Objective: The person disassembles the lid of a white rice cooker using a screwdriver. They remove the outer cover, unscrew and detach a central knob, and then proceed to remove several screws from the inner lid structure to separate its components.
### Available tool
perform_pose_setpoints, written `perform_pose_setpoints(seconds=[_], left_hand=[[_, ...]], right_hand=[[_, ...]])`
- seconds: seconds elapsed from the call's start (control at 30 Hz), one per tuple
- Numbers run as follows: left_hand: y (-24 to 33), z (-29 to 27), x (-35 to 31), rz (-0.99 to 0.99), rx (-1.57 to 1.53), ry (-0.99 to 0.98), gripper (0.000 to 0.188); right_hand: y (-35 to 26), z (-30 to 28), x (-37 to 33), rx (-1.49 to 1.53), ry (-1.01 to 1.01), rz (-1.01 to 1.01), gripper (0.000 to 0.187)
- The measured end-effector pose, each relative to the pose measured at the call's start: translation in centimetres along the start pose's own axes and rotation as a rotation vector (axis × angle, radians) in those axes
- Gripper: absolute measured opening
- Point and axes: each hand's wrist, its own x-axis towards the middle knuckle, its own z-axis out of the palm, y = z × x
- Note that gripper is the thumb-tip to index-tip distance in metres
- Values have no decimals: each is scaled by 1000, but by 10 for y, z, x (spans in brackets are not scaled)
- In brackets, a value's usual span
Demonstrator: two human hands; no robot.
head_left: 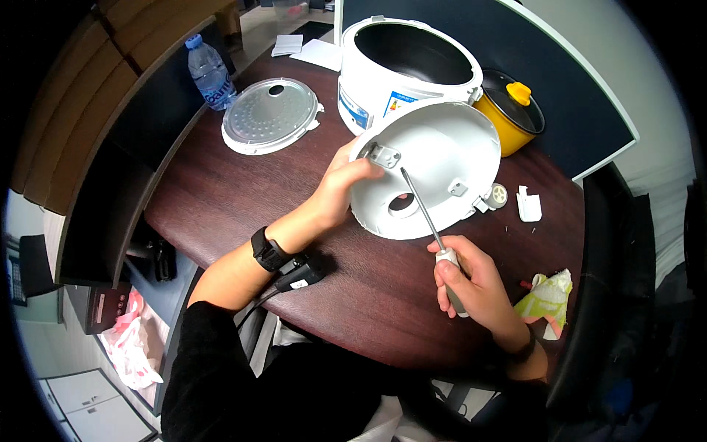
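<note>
My left hand point(337, 193) grips the left edge of a white rice cooker lid shell point(449, 140), tilted so that its hollow inside faces me. The thumb lies beside a small metal bracket point(384, 155) inside the shell. In my right hand point(475, 283) is a screwdriver point(423, 210) with a grey and white handle. Its tip points up toward the bracket, a little to its right; whether it touches the shell I cannot tell. Behind the shell stands the open white rice cooker body point(352, 88) with a dark inside.
A round metal inner lid point(258, 118) and a water bottle point(210, 74) are at the back left. Right of the cooker stands a yellow pot point(508, 121). A white plastic piece point(529, 206), tiny screws point(533, 230) and a green-white packet point(545, 298) lie at right. A black plug point(303, 274) is near my left wrist.
</note>
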Motion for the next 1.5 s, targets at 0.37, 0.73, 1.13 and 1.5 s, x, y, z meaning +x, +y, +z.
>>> perform_pose_setpoints(seconds=[0.37, 0.73, 1.13, 1.5], left_hand=[[-4, 3, -1, 25, -19, -50, 52], [-12, -2, 0, 104, -4, -92, 56], [-11, 1, 0, 115, 21, -101, 54], [-4, 4, -4, 243, 238, -157, 49]], right_hand=[[9, 4, 11, -29, 51, 10, 24], [11, 6, 10, 12, 39, -10, 23], [13, 6, 9, 16, 46, -33, 24], [-6, 6, 0, -445, 182, -3, 24]])
